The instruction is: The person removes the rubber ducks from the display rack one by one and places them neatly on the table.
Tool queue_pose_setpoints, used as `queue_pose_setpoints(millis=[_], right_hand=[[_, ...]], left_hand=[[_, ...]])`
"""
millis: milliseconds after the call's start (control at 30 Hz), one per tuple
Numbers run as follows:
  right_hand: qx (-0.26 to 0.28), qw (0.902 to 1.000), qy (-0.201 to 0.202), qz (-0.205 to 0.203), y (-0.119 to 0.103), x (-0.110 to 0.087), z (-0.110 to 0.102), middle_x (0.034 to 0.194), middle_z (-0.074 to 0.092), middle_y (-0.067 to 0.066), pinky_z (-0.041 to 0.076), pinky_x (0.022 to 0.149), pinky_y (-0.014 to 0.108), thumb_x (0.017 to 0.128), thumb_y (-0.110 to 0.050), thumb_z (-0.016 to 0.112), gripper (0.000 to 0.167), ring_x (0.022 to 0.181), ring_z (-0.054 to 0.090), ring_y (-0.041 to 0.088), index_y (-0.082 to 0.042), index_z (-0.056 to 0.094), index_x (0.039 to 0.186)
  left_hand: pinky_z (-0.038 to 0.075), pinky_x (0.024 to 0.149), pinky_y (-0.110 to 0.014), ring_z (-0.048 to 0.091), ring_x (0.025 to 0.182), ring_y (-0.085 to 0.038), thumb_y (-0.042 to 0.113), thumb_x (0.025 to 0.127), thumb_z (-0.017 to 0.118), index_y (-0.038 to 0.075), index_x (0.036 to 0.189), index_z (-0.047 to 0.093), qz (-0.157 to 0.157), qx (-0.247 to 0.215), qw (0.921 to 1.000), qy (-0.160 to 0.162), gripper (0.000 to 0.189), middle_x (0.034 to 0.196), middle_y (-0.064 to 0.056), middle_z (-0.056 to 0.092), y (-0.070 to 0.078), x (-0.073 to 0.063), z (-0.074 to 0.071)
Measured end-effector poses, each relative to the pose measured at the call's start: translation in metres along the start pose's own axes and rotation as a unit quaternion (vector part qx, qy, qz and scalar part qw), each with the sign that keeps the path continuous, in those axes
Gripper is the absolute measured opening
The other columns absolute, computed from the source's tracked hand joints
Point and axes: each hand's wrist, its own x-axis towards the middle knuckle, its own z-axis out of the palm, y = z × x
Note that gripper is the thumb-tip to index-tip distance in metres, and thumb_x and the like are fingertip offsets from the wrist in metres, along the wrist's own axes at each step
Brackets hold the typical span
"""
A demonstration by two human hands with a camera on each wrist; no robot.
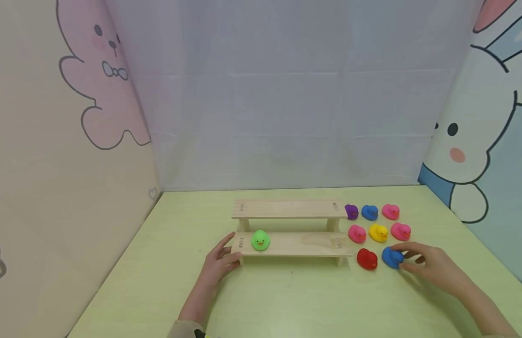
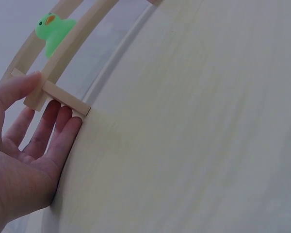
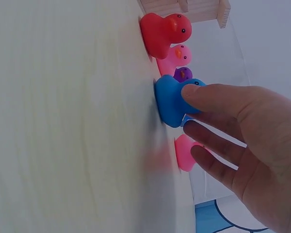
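A two-tier wooden shelf (image 1: 303, 244) stands mid-table. On the left part of its lower tier sits a green rubber duck (image 1: 260, 240), facing the front. My left hand (image 1: 220, 263) holds the left end of that lower tier; in the left wrist view its thumb (image 2: 26, 85) lies against the board's end and the fingers are spread beside the leg. At the right, my right hand (image 1: 434, 265) pinches a blue rubber duck (image 1: 392, 257) by the head between thumb and index finger. The duck's base is at the table surface in the right wrist view.
Right of the shelf, several more rubber ducks stand in rows: a red duck (image 1: 367, 259) beside the pinched one, a yellow duck (image 1: 378, 233) between pink ones, then a purple duck (image 1: 351, 211), a blue one and a pink one behind. Cloth walls (image 1: 286, 94) enclose the table.
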Motion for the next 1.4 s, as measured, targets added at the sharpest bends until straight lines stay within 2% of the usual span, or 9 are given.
queue_pose_setpoints(millis=[200, 400, 500, 733, 967, 1100, 1300, 1400], right_hand=[[-0.023, 0.9993, 0.01, -0.028, -0.009, 0.006, -0.004, 0.112, 0.065, 0.012, 0.054, 0.07, 0.032, 0.077, -0.016, 0.083, 0.049, 0.093, 0.061, 0.029, -0.004, 0.064, 0.121], [-0.031, 0.9981, 0.034, -0.042, -0.029, 0.015, -0.009, 0.114, 0.064, 0.016, 0.055, 0.077, 0.047, 0.079, -0.012, 0.081, 0.046, 0.098, 0.06, 0.036, -0.003, 0.064, 0.121], [-0.029, 0.996, 0.055, -0.064, -0.042, 0.021, -0.009, 0.114, 0.065, 0.016, 0.054, 0.079, 0.053, 0.08, -0.01, 0.08, 0.044, 0.099, 0.059, 0.037, -0.003, 0.064, 0.12], [-0.026, 0.9841, 0.105, -0.141, -0.066, 0.04, 0.001, 0.111, 0.067, 0.009, 0.057, 0.074, 0.042, 0.08, -0.008, 0.081, 0.041, 0.093, 0.062, 0.029, -0.008, 0.066, 0.118], [0.009, 0.977, 0.135, -0.165, -0.085, 0.058, 0.018, 0.11, 0.067, 0.006, 0.056, 0.074, 0.048, 0.082, -0.008, 0.079, 0.042, 0.096, 0.062, 0.029, -0.01, 0.066, 0.122], [0.041, 0.9729, 0.142, -0.178, -0.097, 0.069, 0.031, 0.109, 0.067, 0.007, 0.057, 0.073, 0.043, 0.081, -0.005, 0.079, 0.043, 0.096, 0.062, 0.028, -0.01, 0.066, 0.122], [0.094, 0.9571, 0.14, -0.235, -0.116, 0.083, 0.047, 0.113, 0.067, 0.005, 0.056, 0.075, 0.042, 0.079, 0.005, 0.077, 0.044, 0.096, 0.061, 0.023, -0.007, 0.066, 0.121], [0.106, 0.9529, 0.14, -0.247, -0.124, 0.089, 0.054, 0.115, 0.067, 0.002, 0.056, 0.076, 0.041, 0.08, 0.004, 0.077, 0.043, 0.096, 0.062, 0.022, -0.007, 0.066, 0.121]], left_hand=[[0.054, 0.085, -0.036, 0.063, 0.098, -0.023, 0.009, 0.087, 0.072, 0.013, 0.148, 0.043, -0.002, -0.002, 1.0, -0.001, 0.067, 0.118, -0.018, 0.058, 0.001, -0.001, 0.0], [0.054, 0.085, -0.037, 0.063, 0.097, -0.023, 0.008, 0.087, 0.073, 0.014, 0.148, 0.044, -0.008, -0.005, 1.0, 0.003, 0.068, 0.118, -0.018, 0.058, 0.002, -0.001, 0.0], [0.054, 0.085, -0.037, 0.062, 0.097, -0.023, 0.008, 0.087, 0.073, 0.014, 0.148, 0.044, -0.012, -0.006, 0.9999, 0.005, 0.068, 0.118, -0.018, 0.058, 0.003, -0.001, 0.0], [0.054, 0.085, -0.037, 0.063, 0.097, -0.022, 0.008, 0.087, 0.072, 0.014, 0.148, 0.043, -0.014, -0.009, 0.9999, 0.003, 0.068, 0.118, -0.018, 0.058, 0.003, -0.001, 0.001], [0.054, 0.086, -0.038, 0.062, 0.097, -0.022, 0.009, 0.087, 0.072, 0.014, 0.148, 0.043, -0.014, -0.008, 0.9999, 0.001, 0.068, 0.119, -0.017, 0.058, 0.004, -0.002, 0.001], [0.054, 0.086, -0.037, 0.062, 0.097, -0.022, 0.008, 0.087, 0.072, 0.014, 0.148, 0.043, -0.016, -0.008, 0.9998, 0.002, 0.068, 0.118, -0.017, 0.058, 0.004, -0.002, 0.002], [0.054, 0.086, -0.037, 0.062, 0.098, -0.023, 0.008, 0.087, 0.072, 0.015, 0.148, 0.043, -0.018, -0.01, 0.9998, 0.002, 0.068, 0.119, -0.017, 0.058, 0.003, 0.0, 0.0], [0.053, 0.087, -0.038, 0.062, 0.099, -0.023, 0.008, 0.087, 0.072, 0.015, 0.149, 0.043, -0.019, -0.009, 0.9998, 0.0, 0.068, 0.12, -0.017, 0.058, 0.004, 0.0, 0.0]])
